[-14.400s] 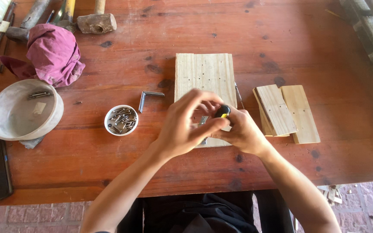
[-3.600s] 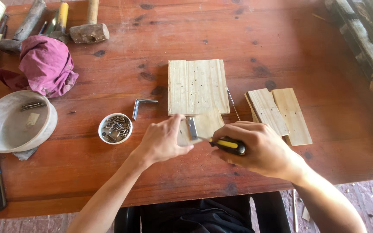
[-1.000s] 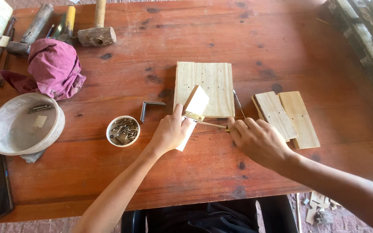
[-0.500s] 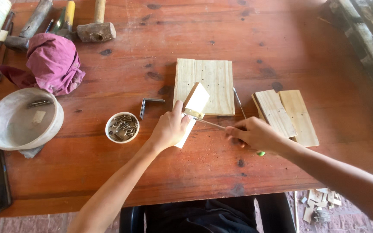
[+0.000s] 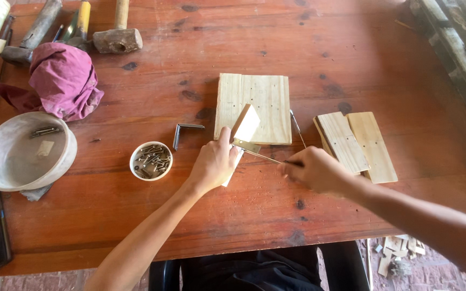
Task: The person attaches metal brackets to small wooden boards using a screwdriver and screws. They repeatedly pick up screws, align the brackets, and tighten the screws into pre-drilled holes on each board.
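Left hand point(image 5: 215, 163) grips small pale wooden block point(image 5: 245, 123) tilted at square pine board's point(image 5: 254, 105) near edge | right hand point(image 5: 313, 170) closed on thin metal screwdriver point(image 5: 262, 157), tip at block | round white bowl of screws point(image 5: 151, 160) left of board

Single head-worn view, looking steeply down from above the near edge of the wooden table point(image 5: 351, 48), at arm's length.

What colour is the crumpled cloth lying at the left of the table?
The crumpled cloth is magenta-pink, plain with no pattern, seen in the head view.
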